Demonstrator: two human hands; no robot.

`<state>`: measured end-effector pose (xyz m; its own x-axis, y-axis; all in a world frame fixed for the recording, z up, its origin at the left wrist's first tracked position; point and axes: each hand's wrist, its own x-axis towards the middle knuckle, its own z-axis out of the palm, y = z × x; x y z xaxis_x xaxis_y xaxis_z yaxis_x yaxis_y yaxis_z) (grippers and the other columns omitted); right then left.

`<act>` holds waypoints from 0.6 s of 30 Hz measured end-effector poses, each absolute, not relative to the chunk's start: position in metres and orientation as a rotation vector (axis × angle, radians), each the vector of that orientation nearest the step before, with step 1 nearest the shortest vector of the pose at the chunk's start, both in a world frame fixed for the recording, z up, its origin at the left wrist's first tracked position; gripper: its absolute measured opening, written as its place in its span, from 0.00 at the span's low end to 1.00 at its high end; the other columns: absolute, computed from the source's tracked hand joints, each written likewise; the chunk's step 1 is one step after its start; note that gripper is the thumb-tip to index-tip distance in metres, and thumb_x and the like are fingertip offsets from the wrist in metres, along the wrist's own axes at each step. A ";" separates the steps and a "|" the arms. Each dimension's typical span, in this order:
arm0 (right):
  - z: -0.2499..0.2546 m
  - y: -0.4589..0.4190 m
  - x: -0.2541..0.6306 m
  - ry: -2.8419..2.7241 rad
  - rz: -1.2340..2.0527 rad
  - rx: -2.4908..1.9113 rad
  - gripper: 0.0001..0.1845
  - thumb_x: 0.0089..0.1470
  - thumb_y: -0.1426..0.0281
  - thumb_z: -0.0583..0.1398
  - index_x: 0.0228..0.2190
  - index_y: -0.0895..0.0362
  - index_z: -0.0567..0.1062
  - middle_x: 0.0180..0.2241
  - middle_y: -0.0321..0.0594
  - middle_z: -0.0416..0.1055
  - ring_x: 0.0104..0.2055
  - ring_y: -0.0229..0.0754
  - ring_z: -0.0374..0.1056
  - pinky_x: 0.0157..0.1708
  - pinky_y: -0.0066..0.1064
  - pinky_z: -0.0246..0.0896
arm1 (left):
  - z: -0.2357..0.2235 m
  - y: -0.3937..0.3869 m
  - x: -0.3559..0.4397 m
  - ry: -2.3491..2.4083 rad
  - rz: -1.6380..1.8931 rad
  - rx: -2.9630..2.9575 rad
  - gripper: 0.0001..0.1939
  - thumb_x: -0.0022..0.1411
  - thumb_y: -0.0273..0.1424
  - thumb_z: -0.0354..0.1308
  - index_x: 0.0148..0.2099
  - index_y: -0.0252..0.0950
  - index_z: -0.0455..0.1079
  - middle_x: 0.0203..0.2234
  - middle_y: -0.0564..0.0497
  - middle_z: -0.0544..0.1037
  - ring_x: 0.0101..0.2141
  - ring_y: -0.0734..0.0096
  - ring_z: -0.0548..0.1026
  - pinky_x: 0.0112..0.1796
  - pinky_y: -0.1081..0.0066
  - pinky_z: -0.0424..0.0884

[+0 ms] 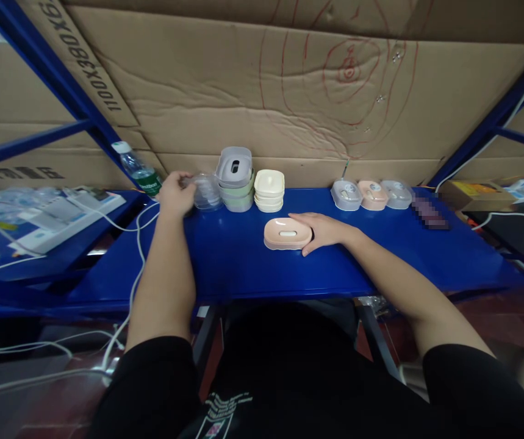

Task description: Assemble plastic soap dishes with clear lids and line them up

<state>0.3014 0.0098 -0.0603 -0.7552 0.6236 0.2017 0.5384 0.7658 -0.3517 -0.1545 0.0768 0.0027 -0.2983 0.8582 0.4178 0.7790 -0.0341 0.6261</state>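
Black cloth of my shirt [289, 372] lies nearest, and beyond it the blue table [238, 271] holds the work between my two hands, which are well apart. My right hand [328, 233] is clamped on the right end of the peach dish [284, 230], thumb on the near side and fingers on the far side; the dish sits upright near the middle of the table, a pale oval showing in its centre and no clear cover over it. My left hand [177, 194] is at the clear covers [207, 192], beside the stacks; it is blurred there, so I cannot tell whether my fingers have closed on one or only touch them. Toward the right, near the cardboard wall [225, 97], stand a grey box [348, 196], a peach box [373, 196] and a pale box [396, 194] in a row, each seeming to wear a see-through top, so I judge those three to be finished. What I take to be left is more than that: the peach dish looks only partly put together, and just right of the clear covers, grey pieces [235, 177] are piled on green pieces [238, 199], with a stack of cream dishes [269, 190] next to them, all uncovered. By that reckoning I am perhaps partway through, with the fourth set in hand.
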 end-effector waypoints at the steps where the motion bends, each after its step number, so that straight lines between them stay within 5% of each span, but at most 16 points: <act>1: -0.060 0.010 0.302 -2.653 0.395 -0.903 0.74 0.40 0.38 0.77 0.77 0.53 0.56 0.74 0.57 0.62 0.74 0.71 0.63 0.71 0.63 0.60 | 0.005 0.076 -0.152 2.070 1.311 1.713 0.14 0.65 0.29 0.63 0.53 0.35 0.74 0.39 0.52 0.77 0.38 0.67 0.73 0.47 0.65 0.69; 7: -0.062 0.011 0.303 -2.655 0.376 -0.885 0.75 0.39 0.38 0.78 0.78 0.50 0.55 0.74 0.53 0.64 0.73 0.69 0.63 0.71 0.61 0.62 | 0.018 0.070 -0.140 1.751 1.607 1.455 0.09 0.64 0.20 0.67 0.41 0.33 0.68 0.32 0.58 0.70 0.33 0.78 0.67 0.40 0.75 0.66; 12: -0.062 0.012 0.304 -2.643 0.387 -0.920 0.75 0.39 0.36 0.76 0.78 0.50 0.56 0.74 0.54 0.63 0.73 0.70 0.63 0.71 0.63 0.61 | 0.022 0.064 -0.143 1.944 1.766 1.565 0.05 0.71 0.22 0.63 0.45 0.32 0.68 0.35 0.55 0.72 0.37 0.75 0.70 0.47 0.72 0.68; 18: -0.053 0.008 0.301 -2.455 0.403 -0.926 0.56 0.64 0.34 0.58 0.79 0.50 0.52 0.71 0.54 0.68 0.72 0.66 0.66 0.69 0.65 0.63 | 0.029 0.040 -0.118 1.772 2.014 1.839 0.06 0.82 0.29 0.47 0.51 0.34 0.64 0.35 0.50 0.79 0.38 0.69 0.78 0.50 0.67 0.71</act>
<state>0.3014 0.0083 -0.0532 -0.6544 0.6790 0.3327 0.5369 0.7271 -0.4278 -0.1175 0.0404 0.0292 -0.3563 0.5458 0.7584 0.6829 -0.4018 0.6101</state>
